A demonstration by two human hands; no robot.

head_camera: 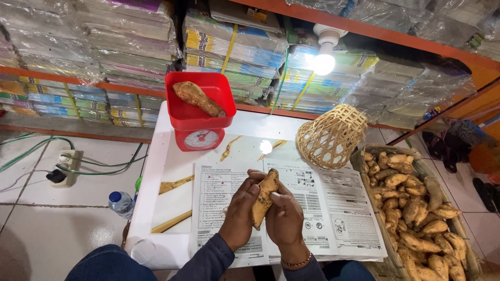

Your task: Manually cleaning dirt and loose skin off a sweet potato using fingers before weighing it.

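Note:
Both of my hands grip one long orange-brown sweet potato [264, 196] over a sheet of printed paper [328, 208] on a low white table [166, 161]. My left hand [240, 209] wraps its left side and my right hand [285, 218] presses against its right side. Another sweet potato [198, 98] lies in the red tray [179, 112] of a red dial kitchen scale [200, 139] at the table's far edge.
A woven basket [371, 167] at the right holds several sweet potatoes [416, 213]. An upturned small wicker basket [329, 136] stands on the table. A water bottle [121, 203] and a power strip [65, 167] with cables lie on the tiled floor at left. A lit bulb [324, 61] hangs before shelves of stacked books.

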